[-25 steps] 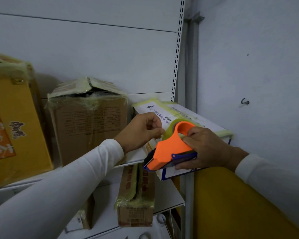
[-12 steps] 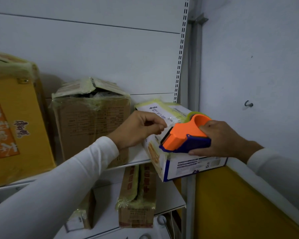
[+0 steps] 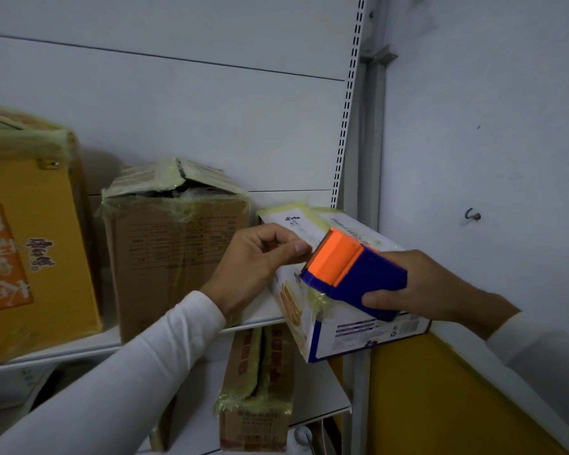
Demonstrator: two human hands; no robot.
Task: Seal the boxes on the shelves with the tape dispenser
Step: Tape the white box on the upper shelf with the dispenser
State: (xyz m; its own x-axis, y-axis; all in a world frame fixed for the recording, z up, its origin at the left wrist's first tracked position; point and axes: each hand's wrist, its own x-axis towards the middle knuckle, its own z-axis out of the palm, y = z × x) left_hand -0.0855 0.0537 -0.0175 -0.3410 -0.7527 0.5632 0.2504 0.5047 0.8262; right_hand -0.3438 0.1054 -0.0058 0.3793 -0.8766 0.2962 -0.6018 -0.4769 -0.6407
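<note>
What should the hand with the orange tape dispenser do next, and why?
Probably draw the tape dispenser along the white box. The right hand grips it at the box's front edge, and the left hand pinches just in front of it, seemingly anchoring the tape end.

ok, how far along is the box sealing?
Done: yellow box and brown box already carry tape. In hand: right hand holds tape dispenser on white box; left hand pinches at its front. Left: finishing that strip.
</note>
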